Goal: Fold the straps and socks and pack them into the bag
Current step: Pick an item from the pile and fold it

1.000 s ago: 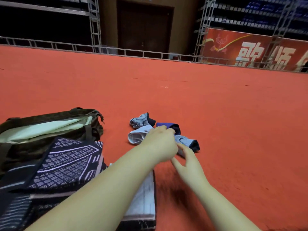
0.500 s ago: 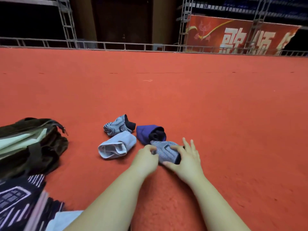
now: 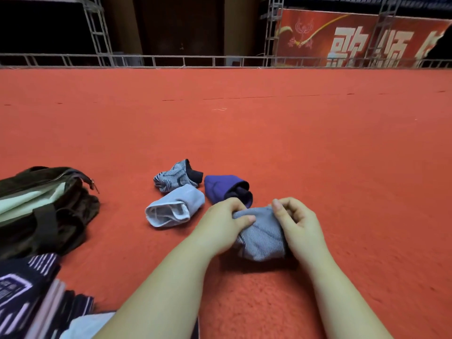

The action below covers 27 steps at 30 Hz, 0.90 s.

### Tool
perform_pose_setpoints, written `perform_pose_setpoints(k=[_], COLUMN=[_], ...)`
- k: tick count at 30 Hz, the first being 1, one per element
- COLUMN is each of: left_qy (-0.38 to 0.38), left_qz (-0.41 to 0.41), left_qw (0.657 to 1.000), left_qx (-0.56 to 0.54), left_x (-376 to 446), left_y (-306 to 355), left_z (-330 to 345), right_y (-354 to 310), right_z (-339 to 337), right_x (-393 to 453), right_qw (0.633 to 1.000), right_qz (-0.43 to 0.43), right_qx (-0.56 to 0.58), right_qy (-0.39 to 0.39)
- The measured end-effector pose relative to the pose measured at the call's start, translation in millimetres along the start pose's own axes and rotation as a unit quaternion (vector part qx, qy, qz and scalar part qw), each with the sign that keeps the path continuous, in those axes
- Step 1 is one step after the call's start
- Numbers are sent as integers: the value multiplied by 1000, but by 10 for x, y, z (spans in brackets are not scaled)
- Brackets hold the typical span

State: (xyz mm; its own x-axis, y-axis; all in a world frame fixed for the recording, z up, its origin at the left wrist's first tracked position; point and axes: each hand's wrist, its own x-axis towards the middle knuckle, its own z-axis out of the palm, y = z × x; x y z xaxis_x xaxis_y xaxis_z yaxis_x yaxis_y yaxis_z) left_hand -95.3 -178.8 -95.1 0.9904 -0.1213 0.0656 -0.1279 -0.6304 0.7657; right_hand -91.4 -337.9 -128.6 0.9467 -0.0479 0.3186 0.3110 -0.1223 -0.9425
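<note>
A grey striped sock point(image 3: 263, 237) lies bunched on the red carpet between my hands. My left hand point(image 3: 223, 225) pinches its left edge with thumb on top. My right hand point(image 3: 297, 223) grips its right side with fingers curled. Just beyond sit three folded socks: a purple one point(image 3: 220, 188), a pale blue one point(image 3: 175, 207) and a grey patterned one with a black cuff point(image 3: 175, 177). The dark olive bag point(image 3: 46, 216) lies open at the left, pale green lining showing.
Folded dark cloth with white line patterns point(image 3: 29, 292) lies at the lower left, near my left arm. Red carpet point(image 3: 269, 133) stretches far ahead to a metal railing point(image 3: 195, 61) and a red banner point(image 3: 354, 37).
The view has tilted down and swung right, so the bag sits further left. Both hands closed on the grey striped sock and drew it toward me, away from the other socks.
</note>
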Motion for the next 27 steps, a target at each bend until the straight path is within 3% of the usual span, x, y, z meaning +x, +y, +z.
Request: perform_pose_setpoints(k=[3, 6, 9, 13, 18, 23, 27], left_qy=[52, 69, 43, -9, 27, 12, 32], left_qz=[-50, -96, -107, -128, -159, -162, -192], left_qw=[990, 971, 976, 970, 980, 983, 976], left_qx=[-122, -206, -186, -207, -114, -81, -98], left_x=[2, 46, 29, -17, 45, 47, 73], left_y=[-29, -86, -46, 8, -31, -33, -45], left_z=[-29, -20, -1, 20, 0, 3, 12], right_y=[35, 34, -1, -51, -5, 32, 39], right_z=[-11, 25, 33, 92, 123, 126, 160], right_x=[-3, -24, -62, -129, -106, -63, -75], right_qw=[996, 996, 998, 992, 997, 990, 995], right_qz=[56, 68, -2, -54, -13, 73, 47], right_qx=[36, 26, -62, -105, -31, 98, 37], right_qy=[-59, -43, -2, -32, -65, -72, -85])
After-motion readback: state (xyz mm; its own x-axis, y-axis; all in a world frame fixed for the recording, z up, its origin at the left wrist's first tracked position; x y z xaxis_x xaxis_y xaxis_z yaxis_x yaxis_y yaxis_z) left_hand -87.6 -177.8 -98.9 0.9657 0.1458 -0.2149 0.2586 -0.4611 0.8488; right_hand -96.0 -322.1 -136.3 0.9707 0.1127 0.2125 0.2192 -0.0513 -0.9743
